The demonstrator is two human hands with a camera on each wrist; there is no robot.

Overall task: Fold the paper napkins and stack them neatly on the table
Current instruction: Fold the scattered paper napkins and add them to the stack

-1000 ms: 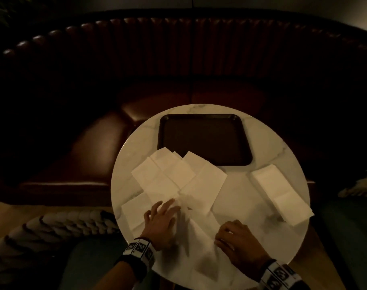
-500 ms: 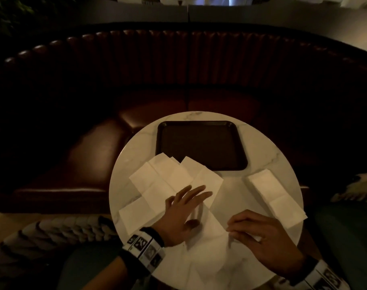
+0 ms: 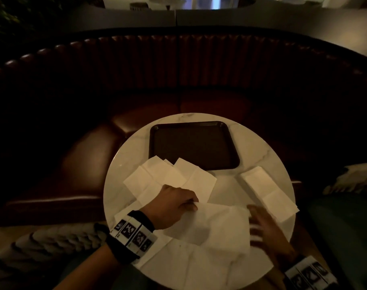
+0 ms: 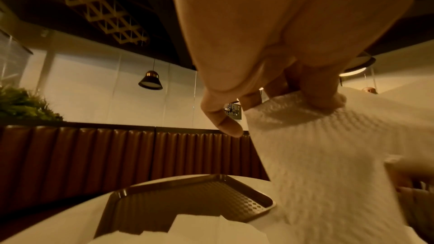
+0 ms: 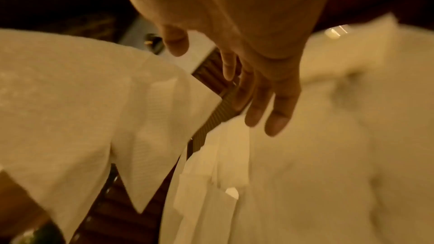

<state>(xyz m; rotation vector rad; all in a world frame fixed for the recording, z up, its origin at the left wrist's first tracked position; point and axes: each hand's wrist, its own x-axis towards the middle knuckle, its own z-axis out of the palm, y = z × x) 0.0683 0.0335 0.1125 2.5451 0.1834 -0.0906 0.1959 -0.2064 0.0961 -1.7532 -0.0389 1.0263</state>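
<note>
An unfolded white napkin hangs lifted over the near half of the round marble table. My left hand pinches its far left corner; the left wrist view shows the fingers curled on the napkin. My right hand, blurred, has straight fingers at the napkin's right edge; in the right wrist view the right hand is flat and holds nothing. Several loose napkins lie spread at the left. A stack of folded napkins lies at the right.
A dark plastic tray with nothing on it sits at the table's far side. A brown leather bench curves behind the table. Cushions lie at the lower left and at the right.
My left hand went from pressing flat on the napkins to pinching a corner of one and lifting it. My right hand moved right and opened beside the sheet.
</note>
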